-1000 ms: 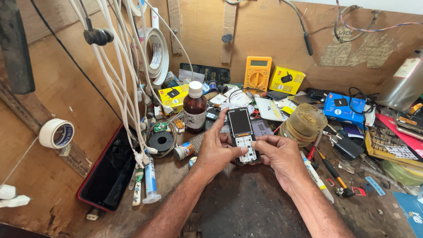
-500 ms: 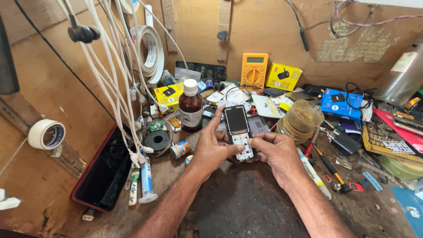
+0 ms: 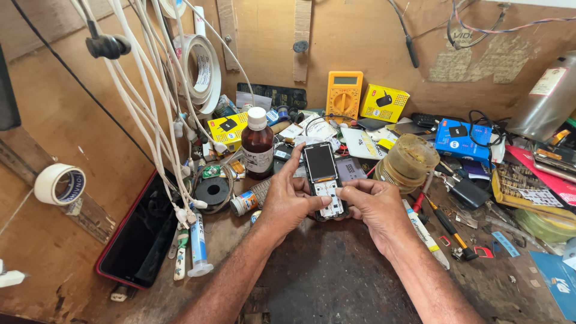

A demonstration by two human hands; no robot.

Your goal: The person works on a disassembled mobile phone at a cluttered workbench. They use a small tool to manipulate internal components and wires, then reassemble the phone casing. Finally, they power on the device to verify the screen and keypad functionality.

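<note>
Keypad phone (image 3: 322,180) upright mid-tabletop (image 3: 336,282), gripped between left hand (image 3: 288,201) and right hand (image 3: 375,207); thumbs closed on keypad; brown bottle (image 3: 257,144) behind.

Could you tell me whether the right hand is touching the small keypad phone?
Touching: the head view shows the right hand with its fingers resting on the keypad phone.

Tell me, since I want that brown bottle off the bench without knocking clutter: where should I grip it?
Grip the brown bottle at its white cap or neck, coming from above. It stands upright, boxes and hanging white cables crowd its sides, and the top looks free.
</note>
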